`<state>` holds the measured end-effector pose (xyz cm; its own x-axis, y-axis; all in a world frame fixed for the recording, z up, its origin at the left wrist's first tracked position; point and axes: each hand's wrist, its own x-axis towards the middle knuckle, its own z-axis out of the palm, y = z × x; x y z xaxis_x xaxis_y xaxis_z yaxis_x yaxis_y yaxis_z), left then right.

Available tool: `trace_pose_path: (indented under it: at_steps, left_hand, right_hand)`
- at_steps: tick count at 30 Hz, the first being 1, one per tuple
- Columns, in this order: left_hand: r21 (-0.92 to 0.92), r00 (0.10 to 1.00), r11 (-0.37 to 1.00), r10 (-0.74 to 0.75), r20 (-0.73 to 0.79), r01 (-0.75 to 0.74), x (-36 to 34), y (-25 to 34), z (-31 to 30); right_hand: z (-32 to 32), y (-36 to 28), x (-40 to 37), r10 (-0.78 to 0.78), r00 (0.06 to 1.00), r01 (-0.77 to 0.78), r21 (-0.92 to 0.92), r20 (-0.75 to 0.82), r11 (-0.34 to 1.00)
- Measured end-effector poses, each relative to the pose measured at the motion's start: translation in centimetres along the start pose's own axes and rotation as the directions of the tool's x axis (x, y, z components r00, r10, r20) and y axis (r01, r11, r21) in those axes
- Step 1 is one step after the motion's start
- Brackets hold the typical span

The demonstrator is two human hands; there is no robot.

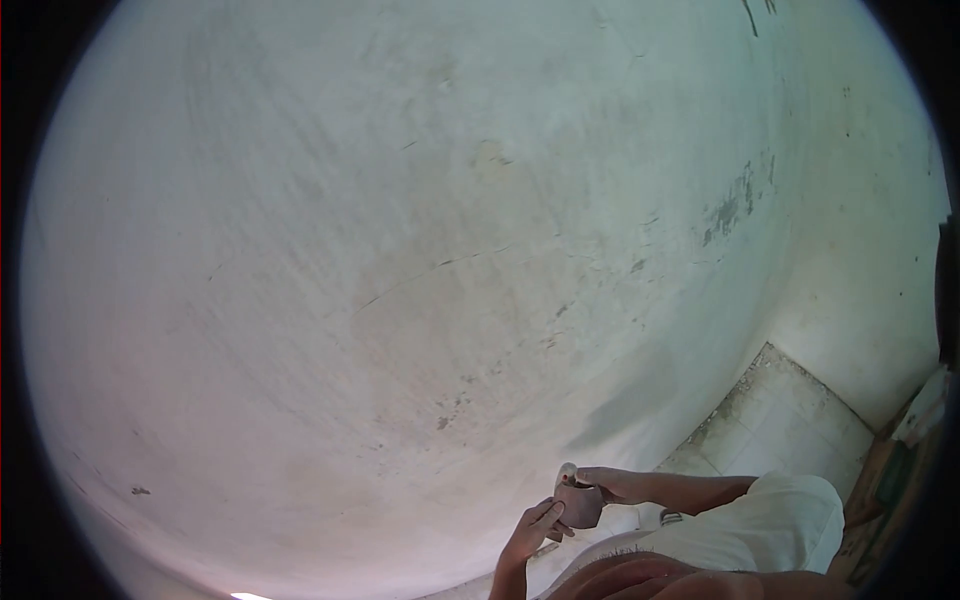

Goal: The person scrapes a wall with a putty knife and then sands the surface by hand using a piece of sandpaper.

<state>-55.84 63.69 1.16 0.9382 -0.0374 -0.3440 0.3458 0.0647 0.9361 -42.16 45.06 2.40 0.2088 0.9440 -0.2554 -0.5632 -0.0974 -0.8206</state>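
Observation:
Low in the view, my two hands hold a curled, brownish-grey sheet that looks like sandpaper (581, 508). My left hand (540, 527) pinches its left side, thumb on top. From the right, my right hand (603, 484) grips the upper edge, and part of its fingers is hidden behind the sheet. A pale part with a small reddish spot sticks up at the top of the sheet. Behind the hands stands a large whitish wall (420, 250) with cracks, scuffs and patches of worn coating.
A second pale wall (850, 220) meets the first at a corner on the right. Light floor tiles (780, 410) with dirty edges lie below. Some brown and green items (890, 480) are at the right edge, partly in shadow. A white sleeve (790, 520) covers my upper right arm.

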Motion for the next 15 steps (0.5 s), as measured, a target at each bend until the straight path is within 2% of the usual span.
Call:
trace_pose_path:
  at_steps: [4, 7, 10, 13, 15]
  left_hand:
    - [0.076, 0.998, 0.997, 0.036, -0.042, -0.033, 2.1, 1.8, 2.7]
    - [0.105, 0.998, 0.994, 0.039, -0.058, -0.033, 4.0, 3.7, 4.9]
    - [0.143, 0.99, 0.983, 0.122, -0.063, -0.112, 5.6, 5.7, 7.0]
    - [0.168, 0.988, 0.979, 0.129, -0.08, -0.114, 7.9, 5.8, 8.2]
    - [0.163, 0.991, 0.984, 0.083, -0.101, -0.066, 8.7, 6.0, 9.5]
  right_hand:
    - [-2.3, -0.8, -2.1, -0.08, 0.996, 0.078, -0.036, -0.036, 0.996]
    - [-2.5, -2.3, -4.8, -0.164, 0.963, 0.161, -0.029, -0.215, 0.986]
    - [-3.9, -3.9, -6.9, -0.219, 0.94, 0.144, -0.281, -0.26, 0.949]
    - [-6.4, -5.0, -8.2, -0.011, 0.984, -0.058, -0.377, -0.177, 0.924]
    - [-7.3, -5.5, -9.5, -0.095, 0.985, 0.03, -0.408, -0.141, 0.912]
